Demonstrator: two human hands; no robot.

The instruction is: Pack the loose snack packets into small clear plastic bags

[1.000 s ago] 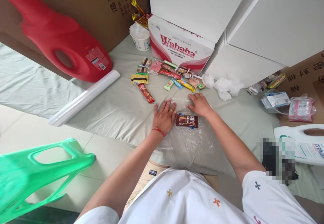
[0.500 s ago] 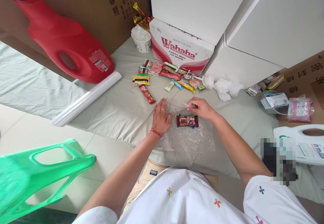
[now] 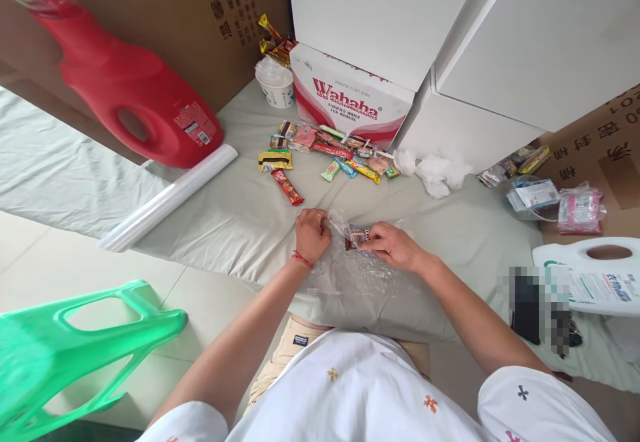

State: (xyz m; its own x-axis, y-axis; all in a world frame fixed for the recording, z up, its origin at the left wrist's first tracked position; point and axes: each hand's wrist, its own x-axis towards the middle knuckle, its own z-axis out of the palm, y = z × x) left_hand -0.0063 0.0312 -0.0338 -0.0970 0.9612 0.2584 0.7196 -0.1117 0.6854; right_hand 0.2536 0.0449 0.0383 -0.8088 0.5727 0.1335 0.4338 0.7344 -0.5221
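A sheet of clear plastic wrap (image 3: 370, 275) lies crumpled on the grey-green cloth (image 3: 235, 215) before me. On it sits a brown cocoa snack pack (image 3: 356, 236), partly covered by the folded film. My left hand (image 3: 311, 234) pinches the film's far left edge, fingers closed. My right hand (image 3: 393, 245) also grips the film, pulled over the pack from the far side. Both hands touch the pack's ends.
Several wrapped snacks (image 3: 325, 152) lie scattered beyond my hands, before a Wahaha carton (image 3: 350, 102). A roll of cling film (image 3: 170, 195) and a red jug (image 3: 130, 95) are at the left, a green stool (image 3: 75, 342) near left. A paper cup (image 3: 275, 89), white cabinets (image 3: 475, 49) and a white jug (image 3: 590, 275) stand around.
Both hands were flat on the film a second ago. They have since pinched its far edge and drawn it toward me over the cocoa pack, which is now half hidden.
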